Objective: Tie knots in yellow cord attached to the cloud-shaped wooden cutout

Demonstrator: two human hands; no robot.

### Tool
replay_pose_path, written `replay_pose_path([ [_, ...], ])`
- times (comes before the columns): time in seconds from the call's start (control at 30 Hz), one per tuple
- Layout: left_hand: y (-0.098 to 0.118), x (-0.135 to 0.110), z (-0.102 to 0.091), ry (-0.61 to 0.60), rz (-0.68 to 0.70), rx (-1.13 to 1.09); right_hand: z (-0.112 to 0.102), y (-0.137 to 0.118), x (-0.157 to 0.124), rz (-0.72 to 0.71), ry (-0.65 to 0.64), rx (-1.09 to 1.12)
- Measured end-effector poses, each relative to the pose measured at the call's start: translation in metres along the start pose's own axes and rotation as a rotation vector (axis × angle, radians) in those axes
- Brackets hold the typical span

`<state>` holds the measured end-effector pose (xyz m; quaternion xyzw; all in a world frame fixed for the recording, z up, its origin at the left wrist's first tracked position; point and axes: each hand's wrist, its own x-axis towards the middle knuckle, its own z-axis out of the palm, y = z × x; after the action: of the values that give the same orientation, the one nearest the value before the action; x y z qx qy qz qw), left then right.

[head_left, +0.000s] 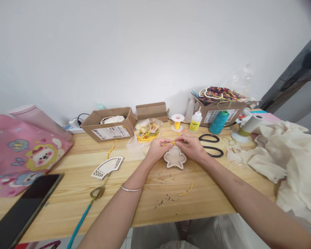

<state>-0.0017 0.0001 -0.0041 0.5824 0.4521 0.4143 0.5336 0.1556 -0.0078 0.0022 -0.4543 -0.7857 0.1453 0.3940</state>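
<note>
My left hand (159,148) and my right hand (191,147) meet near the middle of the table. Both pinch a yellow cord (190,185) at the top of a flat, pale wooden ornament (175,158) with a scalloped outline. The ornament hangs just below my fingers, and a loose end of the cord trails onto the table to the right. Black-handled scissors (214,151) lie beside my right hand, their blades hidden. Left of my left arm rests a fan-shaped wooden ornament (107,167) with a yellow cord, a metal bead and a teal tassel (80,218).
Behind my hands stand a cardboard box (111,133), a plastic bag of yellow cords (147,133), a yellow thread spool (177,122), a glue bottle (195,121) and a teal thread cone (219,122). Cream cloth (295,155) covers the right; a phone (26,209) lies left.
</note>
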Motion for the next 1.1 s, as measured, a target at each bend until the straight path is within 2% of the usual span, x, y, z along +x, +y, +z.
replay_pose_path([
  [0.4,0.0011,-0.0016,0.0031,-0.018,0.069,0.13,0.0029,-0.0019,-0.0004,0.037,0.004,-0.107],
  [0.63,0.0034,-0.0013,0.0039,0.035,0.113,0.25,0.0019,-0.0029,-0.0003,0.004,-0.016,-0.198],
  [1.1,0.0017,-0.0004,0.0013,0.063,0.113,0.219,0.003,-0.0007,-0.0022,-0.087,0.008,-0.177],
])
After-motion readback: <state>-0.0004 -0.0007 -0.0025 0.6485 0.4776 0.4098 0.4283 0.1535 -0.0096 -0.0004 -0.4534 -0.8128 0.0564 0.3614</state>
